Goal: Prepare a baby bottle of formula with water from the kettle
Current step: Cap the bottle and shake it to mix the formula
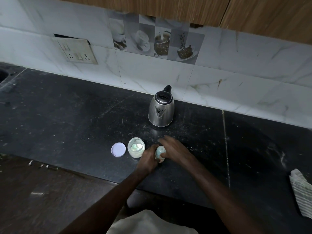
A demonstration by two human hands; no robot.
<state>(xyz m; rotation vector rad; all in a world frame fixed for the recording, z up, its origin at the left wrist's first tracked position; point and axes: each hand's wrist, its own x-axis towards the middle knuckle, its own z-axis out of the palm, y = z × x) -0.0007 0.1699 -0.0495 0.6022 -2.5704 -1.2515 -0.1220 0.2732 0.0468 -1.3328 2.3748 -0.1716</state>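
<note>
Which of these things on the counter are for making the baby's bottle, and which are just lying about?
For the job: bottle, held by the left hand and right hand; kettle; open jar of powder; its lid.
Lying about: cloth, far right; wall socket.

On the counter (67, 115) the bottle (160, 153) stands between both hands: the left hand (148, 160) at its seven o'clock, the right hand (174, 149) at its three. The jar (136, 150) sits just beside it at nine, with the lid (118, 149) beyond. The kettle (161, 108) stands at twelve, near the wall (219, 85) — the cloth (302, 195) lies well apart at four.
</note>
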